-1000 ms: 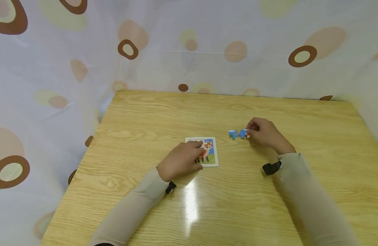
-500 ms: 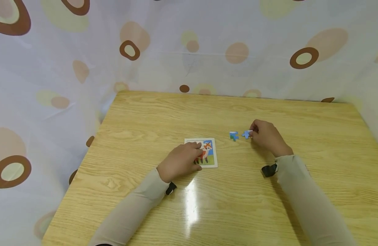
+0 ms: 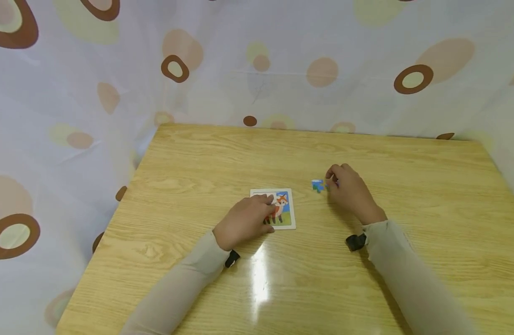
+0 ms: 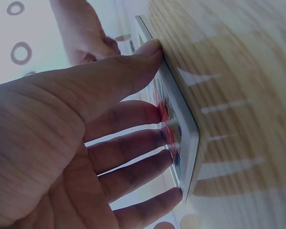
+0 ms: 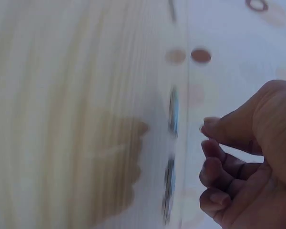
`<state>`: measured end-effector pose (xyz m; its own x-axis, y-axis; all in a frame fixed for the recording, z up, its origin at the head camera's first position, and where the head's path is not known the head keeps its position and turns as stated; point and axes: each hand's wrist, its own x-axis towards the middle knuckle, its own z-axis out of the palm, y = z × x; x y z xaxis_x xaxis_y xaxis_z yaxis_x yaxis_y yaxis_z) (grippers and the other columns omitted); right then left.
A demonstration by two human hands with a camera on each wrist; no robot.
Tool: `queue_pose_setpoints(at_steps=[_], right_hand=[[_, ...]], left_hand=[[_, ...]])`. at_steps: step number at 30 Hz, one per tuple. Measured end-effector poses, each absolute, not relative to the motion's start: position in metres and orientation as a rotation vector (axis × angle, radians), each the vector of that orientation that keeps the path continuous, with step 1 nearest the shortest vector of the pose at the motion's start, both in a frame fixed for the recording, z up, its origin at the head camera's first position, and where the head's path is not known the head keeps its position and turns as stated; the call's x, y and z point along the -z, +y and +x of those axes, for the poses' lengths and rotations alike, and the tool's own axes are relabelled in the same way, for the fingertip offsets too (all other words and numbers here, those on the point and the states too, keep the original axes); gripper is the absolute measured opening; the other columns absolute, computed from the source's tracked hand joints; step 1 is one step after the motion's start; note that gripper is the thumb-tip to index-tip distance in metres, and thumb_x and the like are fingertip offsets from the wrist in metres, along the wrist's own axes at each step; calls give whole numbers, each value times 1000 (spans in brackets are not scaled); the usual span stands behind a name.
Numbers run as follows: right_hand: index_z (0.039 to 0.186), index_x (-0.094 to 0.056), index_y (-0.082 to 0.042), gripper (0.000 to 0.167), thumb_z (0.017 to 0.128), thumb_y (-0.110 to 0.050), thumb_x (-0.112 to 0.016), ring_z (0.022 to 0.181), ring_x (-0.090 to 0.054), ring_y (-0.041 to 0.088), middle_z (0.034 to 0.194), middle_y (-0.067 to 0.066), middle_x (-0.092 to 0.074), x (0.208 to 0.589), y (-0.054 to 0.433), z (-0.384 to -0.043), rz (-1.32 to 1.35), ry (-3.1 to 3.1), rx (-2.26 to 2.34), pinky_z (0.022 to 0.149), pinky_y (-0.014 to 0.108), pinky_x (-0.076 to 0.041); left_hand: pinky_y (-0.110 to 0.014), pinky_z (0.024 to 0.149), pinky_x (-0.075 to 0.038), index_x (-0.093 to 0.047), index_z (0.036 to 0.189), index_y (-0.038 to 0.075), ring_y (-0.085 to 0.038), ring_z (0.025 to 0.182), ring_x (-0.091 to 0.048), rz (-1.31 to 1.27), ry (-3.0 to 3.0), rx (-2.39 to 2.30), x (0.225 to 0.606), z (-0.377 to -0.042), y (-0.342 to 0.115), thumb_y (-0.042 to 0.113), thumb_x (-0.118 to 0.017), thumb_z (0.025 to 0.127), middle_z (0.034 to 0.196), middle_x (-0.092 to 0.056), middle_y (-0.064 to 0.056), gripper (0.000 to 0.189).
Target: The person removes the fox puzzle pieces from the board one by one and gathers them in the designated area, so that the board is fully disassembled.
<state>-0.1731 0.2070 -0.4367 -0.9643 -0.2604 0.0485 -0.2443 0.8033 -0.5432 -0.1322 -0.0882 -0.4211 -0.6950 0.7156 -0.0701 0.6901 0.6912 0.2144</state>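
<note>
A square fox picture puzzle in a white frame [image 3: 292, 214] lies on the wooden table. My left hand [image 3: 243, 219] rests on it, fingertips across the picture and thumb at the near rim, as the left wrist view shows along the puzzle's edge [image 4: 187, 119]. To its right lies a blue and green jigsaw piece [image 3: 317, 185]. Over a second jigsaw piece [image 5: 168, 191] hovers my right hand [image 3: 352, 193], which mostly hides that piece in the head view. In the right wrist view, this hand's [image 5: 248, 167] fingers are loosely bent, with nothing between thumb and forefinger.
The wooden table [image 3: 206, 153] reaches back to a pale, spotted cloth backdrop [image 3: 290, 97] that also hangs along the left side. A bright light reflection [image 3: 260, 274] shows on the table in front of the puzzle.
My right hand first drew the second jigsaw piece rightward, apart from the other one. It has since released that piece and shifted left above it. The left hand stays on the puzzle.
</note>
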Motion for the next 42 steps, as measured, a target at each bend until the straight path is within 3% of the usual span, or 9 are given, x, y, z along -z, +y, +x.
queue_pose_setpoints(at_steps=[6, 12, 15, 22, 31, 38, 42], right_hand=[[109, -66, -1, 9, 101, -3, -62, 79, -53, 24, 93, 9, -59, 444, 156, -166, -638, 2826, 1042, 70, 40, -47], [116, -66, -3, 21, 100, -15, -71, 81, -51, 20, 94, 6, -56, 449, 128, -163, -698, 2736, 1003, 71, 36, -45], [119, -66, -3, 26, 99, -18, -73, 79, -49, 21, 93, 6, -54, 448, 125, -162, -680, 2753, 942, 69, 36, -43], [120, -63, 0, 26, 98, -12, -72, 79, -51, 21, 97, 7, -56, 443, 122, -164, -717, 2769, 860, 70, 36, -46], [116, -55, 1, 22, 98, -3, -68, 82, -52, 24, 105, 13, -48, 444, 118, -167, -709, 2725, 886, 71, 36, -48], [118, -50, 0, 24, 99, -1, -66, 88, -51, 27, 109, 15, -49, 444, 118, -169, -684, 2687, 937, 76, 39, -45], [120, -53, 0, 24, 99, -1, -65, 92, -51, 27, 110, 14, -51, 444, 118, -170, -690, 2672, 948, 80, 41, -46]], left_hand=[[-36, 88, -56, -77, 111, 12, -24, 108, -67, 1174, 2779, -265, 425, -132, -90, 35, -87, 85, 127, -67, -7, 36], [-39, 99, -54, -78, 109, 11, -30, 124, -63, 1154, 2781, -260, 423, -133, -90, 35, -87, 86, 136, -65, -12, 35], [-42, 105, -51, -78, 106, 12, -32, 131, -59, 1144, 2772, -262, 422, -134, -90, 35, -87, 86, 141, -62, -14, 32], [-37, 90, -57, -76, 102, 12, -26, 114, -67, 1165, 2777, -251, 422, -135, -88, 34, -87, 85, 129, -67, -9, 30], [-40, 104, -51, -77, 116, 9, -31, 130, -59, 1139, 2755, -275, 422, -132, -89, 33, -86, 86, 142, -61, -15, 40], [-38, 99, -54, -75, 104, 10, -31, 128, -61, 1160, 2762, -268, 423, -133, -89, 31, -87, 86, 139, -63, -14, 31], [-38, 97, -55, -76, 110, 9, -30, 126, -63, 1158, 2759, -256, 421, -132, -89, 32, -87, 86, 139, -63, -14, 35]])
